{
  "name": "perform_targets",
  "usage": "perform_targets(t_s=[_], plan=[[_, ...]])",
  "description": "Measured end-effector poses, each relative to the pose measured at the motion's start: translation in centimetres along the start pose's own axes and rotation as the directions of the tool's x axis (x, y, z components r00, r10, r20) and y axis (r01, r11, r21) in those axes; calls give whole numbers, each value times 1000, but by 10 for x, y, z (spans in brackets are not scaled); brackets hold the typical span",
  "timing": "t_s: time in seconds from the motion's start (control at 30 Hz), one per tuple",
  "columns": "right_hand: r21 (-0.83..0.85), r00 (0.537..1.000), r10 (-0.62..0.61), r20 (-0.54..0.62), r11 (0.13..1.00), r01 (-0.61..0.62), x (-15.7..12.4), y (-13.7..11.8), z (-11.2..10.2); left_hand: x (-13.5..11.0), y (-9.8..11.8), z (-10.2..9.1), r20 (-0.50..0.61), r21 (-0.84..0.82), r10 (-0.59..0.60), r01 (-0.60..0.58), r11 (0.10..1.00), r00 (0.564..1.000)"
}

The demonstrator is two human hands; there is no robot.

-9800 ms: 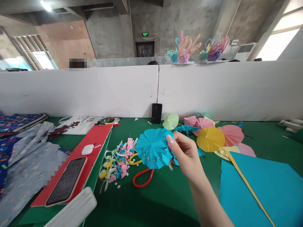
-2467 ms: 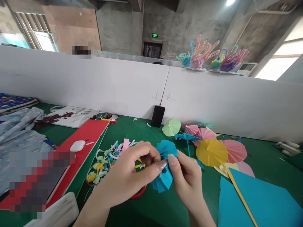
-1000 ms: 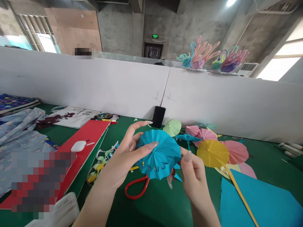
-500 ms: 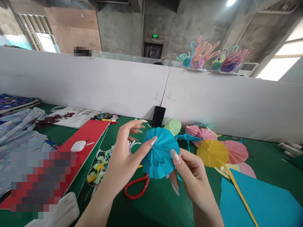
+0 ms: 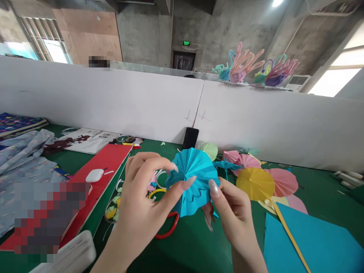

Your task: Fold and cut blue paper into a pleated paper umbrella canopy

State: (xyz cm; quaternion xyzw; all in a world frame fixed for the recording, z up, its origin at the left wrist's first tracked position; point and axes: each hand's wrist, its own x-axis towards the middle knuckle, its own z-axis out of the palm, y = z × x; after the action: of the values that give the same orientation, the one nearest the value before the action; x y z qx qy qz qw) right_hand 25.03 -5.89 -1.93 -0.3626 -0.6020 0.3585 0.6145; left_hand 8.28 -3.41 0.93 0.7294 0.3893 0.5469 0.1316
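Observation:
Both my hands hold a pleated blue paper umbrella top (image 5: 193, 178) above the green table (image 5: 187, 246). My left hand (image 5: 142, 204) grips its left side, thumb on the front folds and fingers curled over the upper edge. My right hand (image 5: 233, 216) pinches its lower right edge between thumb and fingers. The paper is partly crumpled at the lower middle. Red scissor handles (image 5: 170, 227) lie on the table beneath the hands, mostly hidden.
Finished paper umbrellas, yellow (image 5: 254, 184), pink (image 5: 283, 182) and green (image 5: 210, 149), lie at right. A blue sheet with a yellow strip (image 5: 313, 242) fills the lower right. Paper scraps (image 5: 113, 204), a red board (image 5: 105, 163), a white earbud case (image 5: 93, 175), patterned cloth (image 5: 25, 159) and a white partition (image 5: 142, 102) surround.
My left fingers have curled down onto the umbrella top's upper edge, where they were spread. The paper has tilted and crumpled more at its lower part. My right hand stays on its edge.

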Motion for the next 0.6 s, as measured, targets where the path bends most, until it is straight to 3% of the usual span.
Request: perform_targets(t_s=[0.17, 0.43, 0.6], plan=[[-35, 1000, -24, 9, 999, 24, -1, 0, 0, 2, 5, 1, 166, -111, -103, 122, 986, 981], [-92, 994, -95, 47, 991, 99, 0, 2, -3, 3, 5, 3, 400, -377, -331, 483, 791, 855], [-97, 990, -120, 78, 987, 128, -2, 2, -3, 8, 6, 2, 525, -420, -324, 570, 706, 787]])
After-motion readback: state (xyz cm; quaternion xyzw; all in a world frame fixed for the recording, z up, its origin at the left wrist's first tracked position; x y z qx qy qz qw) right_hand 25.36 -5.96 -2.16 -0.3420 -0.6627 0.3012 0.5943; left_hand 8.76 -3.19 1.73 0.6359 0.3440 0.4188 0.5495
